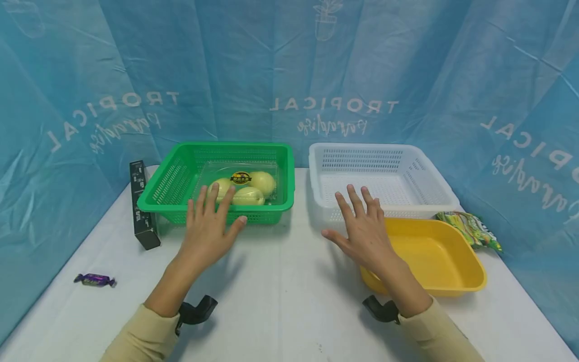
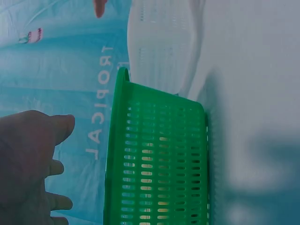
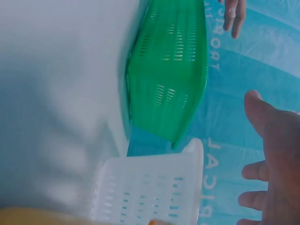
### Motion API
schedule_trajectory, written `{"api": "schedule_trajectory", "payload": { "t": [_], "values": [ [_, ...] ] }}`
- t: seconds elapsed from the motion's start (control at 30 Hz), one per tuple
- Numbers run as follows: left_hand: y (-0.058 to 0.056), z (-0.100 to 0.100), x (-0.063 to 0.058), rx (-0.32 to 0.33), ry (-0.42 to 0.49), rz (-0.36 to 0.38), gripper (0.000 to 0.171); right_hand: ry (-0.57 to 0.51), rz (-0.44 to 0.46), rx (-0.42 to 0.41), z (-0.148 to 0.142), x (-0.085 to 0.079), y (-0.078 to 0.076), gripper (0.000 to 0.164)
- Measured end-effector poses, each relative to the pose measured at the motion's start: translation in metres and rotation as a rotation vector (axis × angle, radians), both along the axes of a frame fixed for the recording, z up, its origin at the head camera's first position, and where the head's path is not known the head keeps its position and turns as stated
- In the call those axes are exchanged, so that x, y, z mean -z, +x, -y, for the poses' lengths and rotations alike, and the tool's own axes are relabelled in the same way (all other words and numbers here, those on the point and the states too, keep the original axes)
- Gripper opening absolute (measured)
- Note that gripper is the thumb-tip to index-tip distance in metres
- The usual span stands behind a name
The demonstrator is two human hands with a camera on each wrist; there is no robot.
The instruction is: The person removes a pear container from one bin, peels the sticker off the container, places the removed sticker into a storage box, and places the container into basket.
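Note:
My left hand (image 1: pixel 207 234) hovers in front of the green basket (image 1: pixel 163 207), fingers spread and nothing held. Inside that basket lies a clear plastic fruit box (image 1: pixel 212 173) with a dark label and several pale yellow-green fruits (image 1: pixel 262 183). My right hand (image 1: pixel 365 229), also spread and holding nothing, is raised before the white basket (image 1: pixel 384 182), beside the yellow tray (image 1: pixel 434 256). In the left wrist view the thumb (image 2: pixel 61 127) stands apart from the green basket's wall. The right wrist view shows the right thumb (image 3: pixel 258 110) away from both baskets.
A long black box (image 1: pixel 143 211) leans at the green basket's left side. Nearer on the left lies a purple wrapped candy (image 1: pixel 95 280). A green snack packet (image 1: pixel 470 229) sits behind the yellow tray at right. Blue printed curtain (image 1: pixel 289 65) surrounds the white table (image 1: pixel 280 301).

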State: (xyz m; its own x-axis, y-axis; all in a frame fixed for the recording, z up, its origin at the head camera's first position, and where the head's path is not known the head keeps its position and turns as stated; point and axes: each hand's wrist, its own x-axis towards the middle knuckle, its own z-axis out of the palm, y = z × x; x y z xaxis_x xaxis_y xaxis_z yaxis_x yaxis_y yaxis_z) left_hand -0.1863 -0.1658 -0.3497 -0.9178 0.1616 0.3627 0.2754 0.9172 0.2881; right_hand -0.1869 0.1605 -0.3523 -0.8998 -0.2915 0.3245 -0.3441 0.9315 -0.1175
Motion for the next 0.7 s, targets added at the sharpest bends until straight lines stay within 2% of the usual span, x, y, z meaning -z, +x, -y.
{"api": "schedule_trajectory", "payload": {
  "t": [0.4,0.7],
  "values": [
    [-0.01,0.011,-0.006,-0.016,0.049,0.006,0.069,-0.079,0.032,-0.052,0.017,-0.006,-0.006,0.085],
    [-0.018,0.025,-0.01,-0.016,0.07,-0.028,0.069,-0.2,0.013,-0.123,0.031,-0.003,-0.013,0.079]
  ]
}}
